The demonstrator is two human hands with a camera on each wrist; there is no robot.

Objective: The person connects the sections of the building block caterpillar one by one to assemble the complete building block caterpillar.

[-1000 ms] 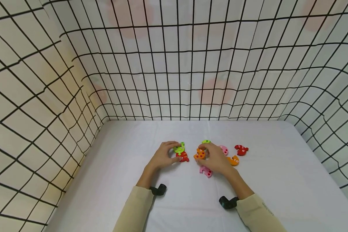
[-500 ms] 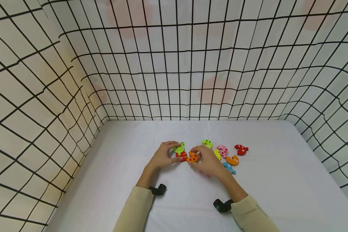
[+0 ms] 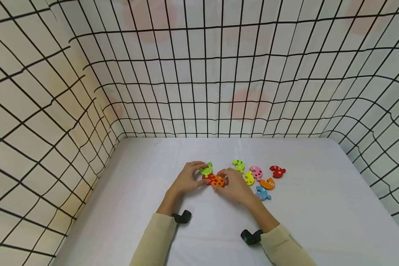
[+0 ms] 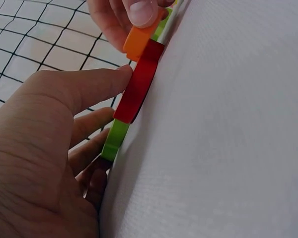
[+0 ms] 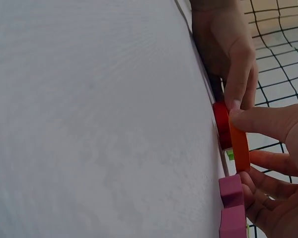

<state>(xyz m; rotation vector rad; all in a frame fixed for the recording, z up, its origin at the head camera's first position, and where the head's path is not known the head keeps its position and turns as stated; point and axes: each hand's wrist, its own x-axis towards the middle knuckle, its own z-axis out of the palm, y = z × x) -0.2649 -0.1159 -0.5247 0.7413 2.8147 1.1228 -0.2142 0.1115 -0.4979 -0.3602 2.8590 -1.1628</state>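
Observation:
My left hand point(image 3: 187, 178) spans two joined puzzle pieces lying on the white cloth. Its fingers rest at a green frog-faced piece point(image 3: 206, 169), while the thumb presses the edge of a red striped piece point(image 4: 141, 82). Between thumb and fingers, my right hand point(image 3: 236, 186) pinches an orange spotted puzzle piece point(image 3: 217, 181). The orange piece stands slightly higher than the red one and overlaps it at its right side. In the right wrist view a pink puzzle piece point(image 5: 232, 198) lies just below the right fingertips; the right hand hides it in the head view.
Right of the hands lie several loose pieces: light green point(image 3: 238, 166), yellow point(image 3: 249, 178), pink spotted point(image 3: 256, 172), orange point(image 3: 267, 183), blue point(image 3: 262, 193) and red point(image 3: 278, 171). Black grid netting point(image 3: 219, 92) walls the back and sides of the white-covered table point(image 3: 153, 155).
My right hand has carried the orange spotted piece left, from beside the loose pieces onto the red piece's right side. The blue and yellow pieces have come into view. My left hand has stayed put.

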